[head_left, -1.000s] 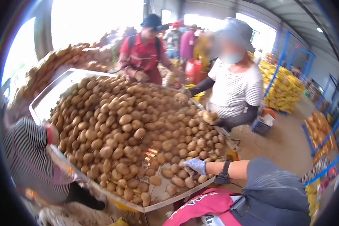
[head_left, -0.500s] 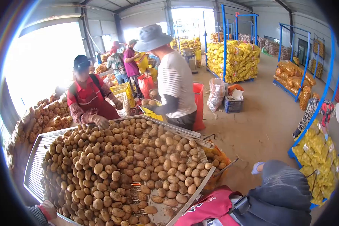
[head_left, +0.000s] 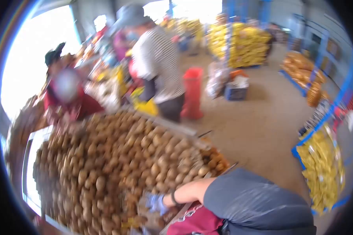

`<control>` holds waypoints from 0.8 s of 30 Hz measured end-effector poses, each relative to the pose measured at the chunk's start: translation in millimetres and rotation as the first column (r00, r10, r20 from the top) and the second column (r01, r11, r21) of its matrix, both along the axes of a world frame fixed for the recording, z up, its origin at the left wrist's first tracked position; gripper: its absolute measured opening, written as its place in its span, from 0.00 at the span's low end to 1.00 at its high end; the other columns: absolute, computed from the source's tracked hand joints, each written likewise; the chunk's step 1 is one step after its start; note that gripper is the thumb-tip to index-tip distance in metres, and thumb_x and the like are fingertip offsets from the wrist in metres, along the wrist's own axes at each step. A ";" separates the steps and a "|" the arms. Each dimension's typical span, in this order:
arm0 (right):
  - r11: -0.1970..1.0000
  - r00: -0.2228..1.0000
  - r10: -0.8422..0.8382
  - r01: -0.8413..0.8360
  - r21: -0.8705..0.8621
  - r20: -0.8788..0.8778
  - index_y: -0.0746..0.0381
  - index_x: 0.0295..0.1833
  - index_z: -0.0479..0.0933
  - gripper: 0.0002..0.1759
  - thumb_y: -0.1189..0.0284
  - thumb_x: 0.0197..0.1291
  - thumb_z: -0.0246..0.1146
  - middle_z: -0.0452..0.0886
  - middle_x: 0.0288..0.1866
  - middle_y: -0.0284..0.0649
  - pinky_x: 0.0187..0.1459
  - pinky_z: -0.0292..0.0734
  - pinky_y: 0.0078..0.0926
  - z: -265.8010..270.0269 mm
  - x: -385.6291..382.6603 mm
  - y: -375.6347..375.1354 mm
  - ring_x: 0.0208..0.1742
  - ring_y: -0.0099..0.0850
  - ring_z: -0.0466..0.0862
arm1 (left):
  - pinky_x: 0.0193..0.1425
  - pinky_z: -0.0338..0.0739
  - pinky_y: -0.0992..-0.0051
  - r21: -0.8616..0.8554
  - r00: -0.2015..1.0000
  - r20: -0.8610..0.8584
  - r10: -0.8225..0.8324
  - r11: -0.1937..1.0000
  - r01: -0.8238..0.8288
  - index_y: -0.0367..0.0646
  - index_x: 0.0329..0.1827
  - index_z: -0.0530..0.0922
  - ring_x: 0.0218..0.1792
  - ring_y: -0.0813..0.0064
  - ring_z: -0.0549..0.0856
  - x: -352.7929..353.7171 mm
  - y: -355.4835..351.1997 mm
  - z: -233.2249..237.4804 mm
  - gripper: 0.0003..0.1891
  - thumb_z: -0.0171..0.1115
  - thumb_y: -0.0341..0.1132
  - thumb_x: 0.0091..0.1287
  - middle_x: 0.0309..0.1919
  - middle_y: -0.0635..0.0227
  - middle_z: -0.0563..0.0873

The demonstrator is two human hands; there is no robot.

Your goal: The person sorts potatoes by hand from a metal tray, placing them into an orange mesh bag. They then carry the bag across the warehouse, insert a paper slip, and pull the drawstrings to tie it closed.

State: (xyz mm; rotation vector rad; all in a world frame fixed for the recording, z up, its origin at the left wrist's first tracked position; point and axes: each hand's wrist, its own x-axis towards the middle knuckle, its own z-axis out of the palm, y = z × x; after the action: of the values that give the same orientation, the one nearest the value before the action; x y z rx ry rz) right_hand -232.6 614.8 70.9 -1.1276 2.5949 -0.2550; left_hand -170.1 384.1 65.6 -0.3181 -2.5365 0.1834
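Note:
My right hand [head_left: 156,203], in a pale lavender glove with a dark band at the wrist, reaches across the near right corner of a sorting table. It is down among or just over potatoes [head_left: 102,164], heaped over most of the table. Motion blur smears the fingers, so their grip does not show. My bare forearm comes out of a dark grey short sleeve [head_left: 255,196], above a dark pink apron [head_left: 200,223]. My left hand is out of view. A metal rim [head_left: 166,124] borders the heap.
Across the table stand a person in a red top [head_left: 72,102] and another in a striped shirt [head_left: 157,58]. A red sack [head_left: 192,92] and a blue crate [head_left: 236,92] stand on the floor. Yellow sacks [head_left: 321,168] are stacked at the right.
My right arm has swung from beside my body to over the potatoes. The person in the striped shirt appears farther left. The view has shifted and blurred.

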 end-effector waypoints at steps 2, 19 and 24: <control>0.943 0.955 -0.088 -0.013 -0.334 -0.285 0.50 0.65 0.67 0.33 0.50 0.53 0.57 0.68 0.65 0.44 0.66 0.53 0.56 -1.8 3.1 17.6 0.67 0.44 0.65 | 0.72 0.48 0.49 -0.013 0.672 0.666 0.325 0.905 -0.425 0.45 0.71 0.59 0.70 0.50 0.59 -5.4 41.8 -6.7 0.41 0.50 0.62 0.60 0.69 0.50 0.63; 0.930 0.924 -0.348 0.318 -0.185 -0.158 0.55 0.58 0.70 0.30 0.56 0.49 0.64 0.72 0.55 0.47 0.55 0.69 0.42 20.8 -145.5 55.8 0.56 0.43 0.75 | 0.57 0.72 0.73 0.878 0.832 0.478 -0.280 0.186 -0.442 0.37 0.51 0.76 0.51 0.69 0.78 10.9 67.2 -3.3 0.14 0.58 0.27 0.62 0.50 0.60 0.78; 0.902 0.900 -0.392 0.417 -0.111 0.192 0.59 0.57 0.72 0.33 0.51 0.49 0.64 0.77 0.51 0.47 0.54 0.71 0.37 4.9 -168.9 31.2 0.53 0.42 0.78 | 0.57 0.73 0.73 0.912 0.871 0.344 -0.351 -0.095 -0.399 0.36 0.62 0.68 0.51 0.72 0.78 -45.6 96.4 -8.4 0.22 0.59 0.31 0.65 0.53 0.61 0.77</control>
State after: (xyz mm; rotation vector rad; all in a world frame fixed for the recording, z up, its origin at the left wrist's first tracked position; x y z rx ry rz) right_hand -401.6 646.0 75.7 -0.5601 2.6682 -0.6170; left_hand -215.7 480.5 57.2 0.4258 -2.2167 -2.1153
